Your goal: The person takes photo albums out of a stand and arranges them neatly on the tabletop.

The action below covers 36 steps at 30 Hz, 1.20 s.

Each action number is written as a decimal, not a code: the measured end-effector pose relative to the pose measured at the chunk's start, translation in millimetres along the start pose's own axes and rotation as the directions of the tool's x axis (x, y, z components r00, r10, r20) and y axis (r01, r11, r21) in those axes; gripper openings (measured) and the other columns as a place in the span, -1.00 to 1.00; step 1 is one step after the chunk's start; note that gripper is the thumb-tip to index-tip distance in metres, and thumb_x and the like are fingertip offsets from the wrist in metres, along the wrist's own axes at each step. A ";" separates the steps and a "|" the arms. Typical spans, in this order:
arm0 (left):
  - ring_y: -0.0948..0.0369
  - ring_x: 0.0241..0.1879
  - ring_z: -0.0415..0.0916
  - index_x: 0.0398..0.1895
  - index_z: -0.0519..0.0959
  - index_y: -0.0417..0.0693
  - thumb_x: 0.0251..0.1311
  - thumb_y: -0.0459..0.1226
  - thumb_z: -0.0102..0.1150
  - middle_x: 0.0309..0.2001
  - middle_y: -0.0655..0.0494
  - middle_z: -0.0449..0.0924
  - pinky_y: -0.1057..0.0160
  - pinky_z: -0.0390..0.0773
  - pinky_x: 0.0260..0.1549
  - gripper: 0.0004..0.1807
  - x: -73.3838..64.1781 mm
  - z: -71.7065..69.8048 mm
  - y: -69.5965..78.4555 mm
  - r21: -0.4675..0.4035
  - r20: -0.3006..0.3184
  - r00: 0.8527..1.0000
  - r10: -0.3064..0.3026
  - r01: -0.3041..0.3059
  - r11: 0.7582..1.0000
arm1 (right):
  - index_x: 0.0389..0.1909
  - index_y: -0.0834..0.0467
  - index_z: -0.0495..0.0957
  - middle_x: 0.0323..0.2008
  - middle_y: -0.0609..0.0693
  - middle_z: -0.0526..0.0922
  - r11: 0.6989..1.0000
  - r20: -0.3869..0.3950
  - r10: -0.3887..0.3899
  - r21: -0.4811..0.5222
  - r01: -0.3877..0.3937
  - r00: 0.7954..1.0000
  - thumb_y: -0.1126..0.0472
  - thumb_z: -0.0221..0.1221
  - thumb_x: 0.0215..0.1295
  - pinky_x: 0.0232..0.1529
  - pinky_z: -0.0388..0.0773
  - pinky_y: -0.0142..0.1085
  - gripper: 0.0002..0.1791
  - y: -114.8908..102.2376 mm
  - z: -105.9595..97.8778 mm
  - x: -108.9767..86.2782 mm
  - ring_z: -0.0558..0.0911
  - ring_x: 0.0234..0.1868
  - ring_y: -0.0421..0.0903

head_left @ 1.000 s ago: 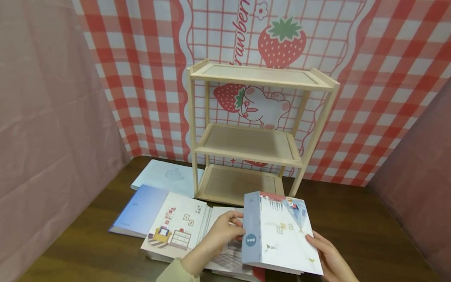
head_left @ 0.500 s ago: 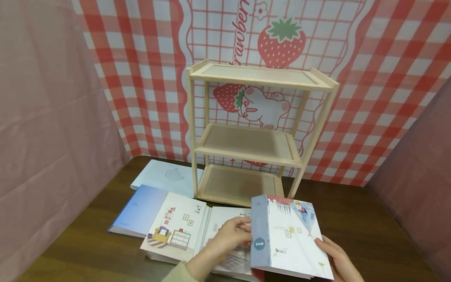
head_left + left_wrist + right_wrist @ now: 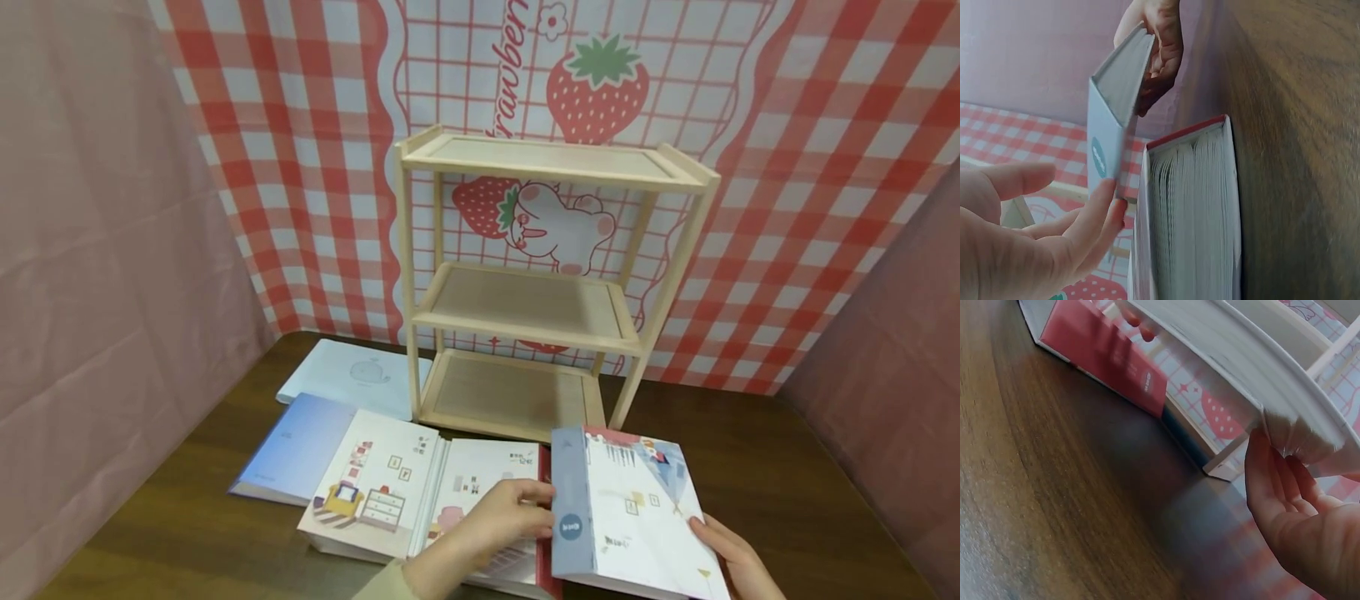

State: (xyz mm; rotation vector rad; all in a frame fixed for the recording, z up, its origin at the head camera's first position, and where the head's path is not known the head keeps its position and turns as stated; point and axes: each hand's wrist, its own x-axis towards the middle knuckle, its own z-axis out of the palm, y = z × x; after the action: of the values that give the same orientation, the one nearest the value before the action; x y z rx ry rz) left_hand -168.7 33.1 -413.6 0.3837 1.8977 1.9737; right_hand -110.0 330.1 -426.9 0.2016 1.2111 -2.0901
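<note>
A thick white book (image 3: 637,508) with a blue-grey spine is tilted above the table at the front right. My right hand (image 3: 735,554) grips its right edge, thumb on the cover and fingers beneath, as the right wrist view shows from below. At the spine, my left hand (image 3: 502,525) reaches out with extended fingers; in the left wrist view its fingertips (image 3: 1108,187) are at the spine's edge and the thumb stands apart. Under the left hand lies a red-spined book (image 3: 528,454), its many pages visible in the left wrist view.
Left of these lie a white book with a yellow armchair picture (image 3: 375,475), a blue book (image 3: 300,446) and a pale book with a whale (image 3: 367,375). A three-tier wooden shelf (image 3: 525,337) stands behind them. Checked cloth (image 3: 315,167) hangs at the back.
The blue-spined book and my right hand have moved right and slightly toward me. My left hand has followed rightward, and the red spine of the book below has come into view.
</note>
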 end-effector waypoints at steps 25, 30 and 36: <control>0.26 -0.06 0.29 -0.13 0.49 -0.23 -0.11 -0.13 0.14 -0.01 -0.01 0.32 0.38 0.33 -0.12 -0.54 -2.5 27.4 -0.7 0.619 0.110 0.992 0.066 -0.120 0.776 | 0.20 -0.29 -0.30 0.04 0.09 0.38 0.995 -0.066 0.058 0.086 -0.052 0.996 -0.26 -0.27 0.18 0.11 0.14 -0.04 -0.38 1.4 -14.0 2.0 0.31 0.08 0.11; 0.27 -0.09 0.33 -0.10 0.47 -0.24 -0.05 -0.12 0.08 -0.01 -0.04 0.33 0.42 0.35 -0.15 -0.54 -3.6 29.8 -0.4 0.710 0.166 0.983 0.079 -0.174 0.682 | 0.20 -0.27 -0.32 0.07 0.11 0.35 0.996 -0.057 0.062 0.075 -0.057 0.996 -0.27 -0.28 0.17 0.10 0.13 -0.01 -0.36 3.9 -16.5 2.4 0.30 0.08 0.13; 0.30 -0.07 0.33 -0.12 0.50 -0.19 0.08 -0.16 -0.06 -0.02 -0.01 0.35 0.41 0.33 -0.11 -0.64 -3.8 29.3 -1.3 0.778 0.229 0.969 0.094 -0.240 0.581 | 0.22 -0.23 -0.43 0.11 0.16 0.28 0.994 -0.029 0.083 0.067 -0.081 0.996 -0.26 -0.33 0.19 0.10 0.10 0.03 -0.32 5.4 -18.3 2.3 0.27 0.10 0.16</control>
State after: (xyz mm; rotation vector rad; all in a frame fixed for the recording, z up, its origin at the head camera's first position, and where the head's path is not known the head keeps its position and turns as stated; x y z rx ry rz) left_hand -152.1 57.6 -413.1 0.9650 2.6200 0.9654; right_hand -111.9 342.0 -441.8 0.3109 1.1344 -2.0636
